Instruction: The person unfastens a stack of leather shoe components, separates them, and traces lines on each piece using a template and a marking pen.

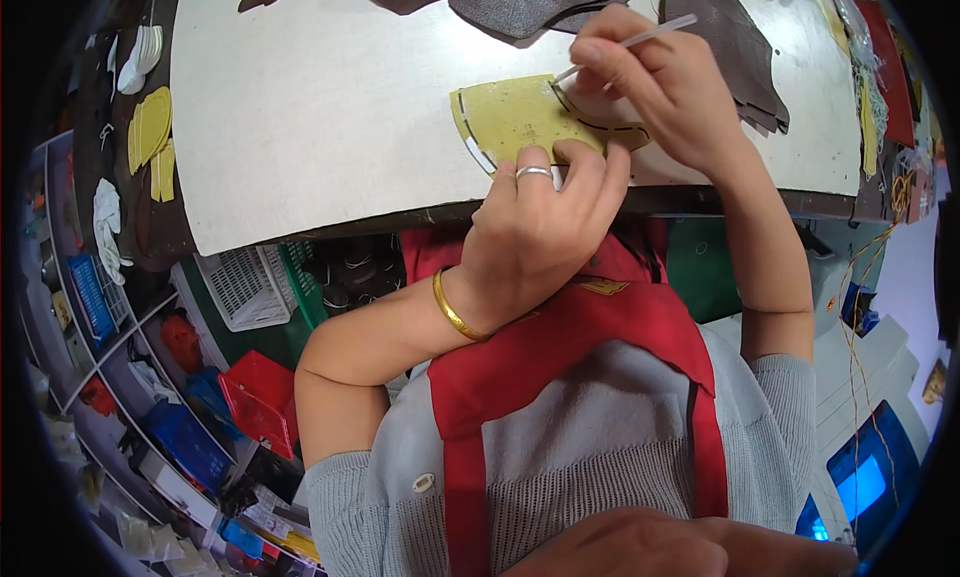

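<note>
Best to keep the yellow pattern piece [510,112] flat by the tabletop's [320,107] near edge, under the spread, pressing, ungrasping fingers of the left hand [530,217], and to guide the slim pale stick [665,30], pinched in the fingers of the right hand [670,92] at the far right corner, lightly along the dark-dashed curve. Looks thin, fan-shaped, speckled. Note, beyond, grained brown leather-like pieces [525,4], curved and overlapping.

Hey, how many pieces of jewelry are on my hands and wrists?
2: a silver ring on your left hand and a gold bangle around that wrist; others may be hidden.
</note>
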`<move>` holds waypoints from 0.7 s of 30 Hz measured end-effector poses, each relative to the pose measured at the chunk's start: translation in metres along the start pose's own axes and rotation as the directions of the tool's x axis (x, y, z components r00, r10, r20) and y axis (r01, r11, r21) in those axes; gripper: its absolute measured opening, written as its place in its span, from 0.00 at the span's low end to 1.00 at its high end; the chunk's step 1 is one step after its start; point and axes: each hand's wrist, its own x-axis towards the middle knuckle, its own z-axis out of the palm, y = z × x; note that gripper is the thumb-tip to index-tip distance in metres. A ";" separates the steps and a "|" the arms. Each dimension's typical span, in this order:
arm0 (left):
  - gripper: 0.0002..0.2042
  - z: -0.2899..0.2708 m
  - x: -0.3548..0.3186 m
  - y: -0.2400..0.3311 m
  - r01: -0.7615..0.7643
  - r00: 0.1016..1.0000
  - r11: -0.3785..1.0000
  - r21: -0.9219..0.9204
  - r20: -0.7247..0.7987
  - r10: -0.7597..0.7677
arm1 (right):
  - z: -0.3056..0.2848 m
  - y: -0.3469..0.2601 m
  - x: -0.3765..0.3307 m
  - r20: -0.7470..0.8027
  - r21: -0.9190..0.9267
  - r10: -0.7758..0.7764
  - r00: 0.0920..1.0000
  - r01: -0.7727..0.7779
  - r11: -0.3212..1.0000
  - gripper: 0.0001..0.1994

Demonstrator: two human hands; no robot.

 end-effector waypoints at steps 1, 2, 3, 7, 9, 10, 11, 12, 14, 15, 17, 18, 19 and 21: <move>0.16 0.000 0.003 0.002 0.011 1.000 0.999 0.036 0.029 -0.012 | 0.004 0.002 -0.001 -0.005 0.002 0.002 1.000 -0.002 1.000 0.12; 0.17 0.001 0.005 0.003 0.021 0.998 0.997 0.072 0.057 -0.025 | 0.010 0.002 -0.001 -0.072 -0.124 -0.092 0.993 0.082 0.989 0.12; 0.17 0.002 0.006 0.003 0.015 0.998 0.997 0.072 0.058 -0.019 | 0.013 0.002 -0.002 -0.127 -0.253 -0.191 0.973 0.154 0.955 0.12; 0.18 0.004 0.002 0.001 -0.003 0.997 0.997 0.072 0.075 -0.002 | 0.001 -0.001 -0.030 -0.077 -0.399 -0.291 0.954 0.238 0.885 0.11; 0.18 0.004 0.002 0.001 0.012 0.999 0.997 0.070 0.046 -0.015 | -0.012 0.003 -0.048 -0.081 -0.467 -0.298 0.951 0.228 0.854 0.11; 0.18 0.005 0.002 0.001 0.017 0.999 0.996 0.089 0.044 -0.021 | -0.017 0.004 -0.055 -0.084 -0.483 -0.268 0.960 0.196 0.853 0.10; 0.17 0.005 0.002 0.001 0.023 0.999 0.994 0.109 0.041 -0.028 | -0.020 0.005 -0.060 -0.089 -0.498 -0.239 0.967 0.165 0.851 0.10; 0.17 0.005 0.003 0.002 0.017 0.999 0.994 0.107 0.040 -0.021 | -0.019 0.007 -0.063 -0.109 -0.441 -0.229 0.967 0.160 0.883 0.10; 0.16 0.005 0.004 0.001 0.030 0.999 0.989 0.147 0.030 -0.035 | -0.021 0.011 -0.060 -0.133 -0.398 -0.190 0.973 0.123 0.909 0.11; 0.16 0.004 0.005 0.000 0.022 0.999 0.988 0.151 0.028 -0.026 | -0.022 0.011 -0.058 -0.148 -0.352 -0.153 0.977 0.092 0.931 0.12; 0.15 0.003 0.005 -0.003 0.004 1.000 0.992 0.128 0.027 -0.008 | -0.025 0.001 -0.050 -0.138 -0.214 -0.057 0.989 0.026 0.976 0.12; 0.15 0.004 0.005 -0.004 -0.005 1.000 0.991 0.136 0.026 0.001 | -0.025 -0.004 -0.045 -0.104 -0.076 0.037 0.994 -0.045 0.996 0.14; 0.14 0.007 0.003 -0.006 0.014 1.000 0.996 0.093 -0.026 -0.011 | -0.020 -0.004 -0.043 -0.116 -0.071 0.031 0.993 -0.039 0.997 0.14; 0.13 0.007 0.001 -0.010 0.019 0.997 0.998 0.058 -0.080 -0.015 | -0.009 -0.005 -0.037 -0.054 -0.277 0.086 0.995 -0.098 0.956 0.13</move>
